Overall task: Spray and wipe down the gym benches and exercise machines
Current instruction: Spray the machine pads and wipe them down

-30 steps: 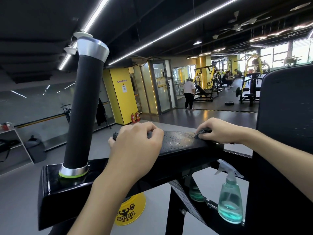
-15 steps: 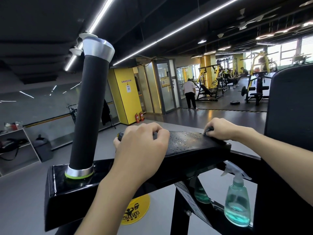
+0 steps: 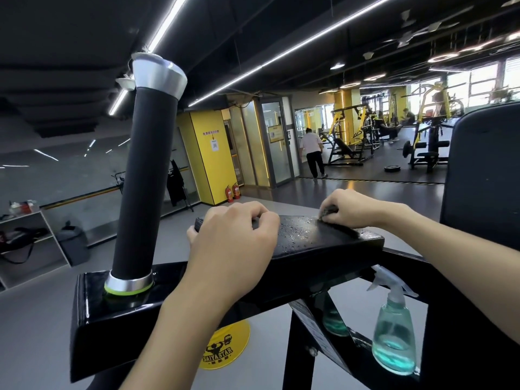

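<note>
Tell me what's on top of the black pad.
Spray droplets cover the pad. The left hand grips its left end; the right hand holds a dark cloth on it, mostly hidden under that hand.

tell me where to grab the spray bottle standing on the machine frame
Probably the narrow neck just under the trigger head of the spray bottle, coming from above on the near side: it stands upright, its cone body widens downward, and the nozzle seems to point left.
</note>
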{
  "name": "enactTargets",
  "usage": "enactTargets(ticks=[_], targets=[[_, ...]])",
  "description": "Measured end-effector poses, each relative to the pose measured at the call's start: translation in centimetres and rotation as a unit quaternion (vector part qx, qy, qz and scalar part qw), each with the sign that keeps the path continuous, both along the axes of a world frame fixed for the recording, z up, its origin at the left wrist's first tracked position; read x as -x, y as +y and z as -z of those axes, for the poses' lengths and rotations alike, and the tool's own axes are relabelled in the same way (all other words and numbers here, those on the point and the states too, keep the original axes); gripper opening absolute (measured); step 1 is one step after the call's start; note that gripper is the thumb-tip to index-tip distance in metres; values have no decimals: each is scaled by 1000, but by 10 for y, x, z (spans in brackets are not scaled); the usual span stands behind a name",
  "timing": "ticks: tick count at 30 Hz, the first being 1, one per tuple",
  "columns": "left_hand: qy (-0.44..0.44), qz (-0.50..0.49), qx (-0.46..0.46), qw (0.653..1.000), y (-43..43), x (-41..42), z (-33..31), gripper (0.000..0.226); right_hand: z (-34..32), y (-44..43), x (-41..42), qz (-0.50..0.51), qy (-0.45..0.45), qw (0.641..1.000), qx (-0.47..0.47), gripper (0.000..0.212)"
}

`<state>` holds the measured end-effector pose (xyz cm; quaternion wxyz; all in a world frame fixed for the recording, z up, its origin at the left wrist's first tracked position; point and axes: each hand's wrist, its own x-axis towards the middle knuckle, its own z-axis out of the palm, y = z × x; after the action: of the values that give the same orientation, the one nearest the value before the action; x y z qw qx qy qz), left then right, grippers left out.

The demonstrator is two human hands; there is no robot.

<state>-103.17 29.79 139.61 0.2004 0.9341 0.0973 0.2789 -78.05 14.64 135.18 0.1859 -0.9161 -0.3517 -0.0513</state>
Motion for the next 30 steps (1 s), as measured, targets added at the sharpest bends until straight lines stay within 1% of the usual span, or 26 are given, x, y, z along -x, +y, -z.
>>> enactTargets(ticks=[3, 4, 5, 7, 9, 10, 14, 15, 16, 18, 20, 22, 24, 26, 29, 30], targets=[[1, 1, -2, 1000, 1, 0, 0, 48, 14, -8, -17, 89, 14, 996, -1, 16], [1, 1, -2, 1000, 1, 0, 0, 48, 17, -8, -22, 105, 25, 994, -1, 15], [0, 0, -3, 1000, 0, 0, 0, 48, 17, -8, -24, 101, 33, 994, -3, 15], [1, -4, -4, 1000, 0, -1, 0, 49, 8, -5, -21, 59, 49, 997, -7, 15], [-1, -8, -7, 1000, 0, -1, 1, 48, 2, -5, -18, 11, 68, 997, -30, 15], [-2, -8, -7, 1000, 0, -1, 1, 48, 3, -6, -17, 3, 65, 997, -34, 15], [-5, -3, -9, 1000, 0, -1, 1, 49, 15, -3, -30, 62, 32, 998, -2, 17], [-6, -2, -9, 1000, 0, -1, 1, 49, 14, 0, -30, 62, 30, 998, 8, 18], [-7, -3, -8, 1000, 1, -1, 1, 49, 10, 4, -27, 48, 30, 998, 10, 19], [-8, -5, -9, 1000, 0, -1, 1, 49, 2, 11, -23, 7, 47, 999, -14, 18], [-7, -5, -10, 1000, 0, -2, 1, 49, 1, 13, -19, -9, 49, 998, -26, 17], [-5, -2, -9, 1000, 0, -2, 1, 50, 8, 12, -25, 25, 26, 999, -20, 15], [-6, 0, -8, 1000, 0, -1, 1, 49, 12, 14, -28, 63, 21, 998, -2, 16], [-7, -4, -8, 1000, 0, 0, 0, 49, 3, 21, -24, 38, 23, 999, 6, 18], [-7, -7, -7, 1000, -1, -1, 0, 49, -10, 26, -13, -20, 50, 998, -12, 17], [-8, -6, -8, 1000, 0, 0, 1, 49, -8, 25, -13, -22, 41, 999, -14, 18]])
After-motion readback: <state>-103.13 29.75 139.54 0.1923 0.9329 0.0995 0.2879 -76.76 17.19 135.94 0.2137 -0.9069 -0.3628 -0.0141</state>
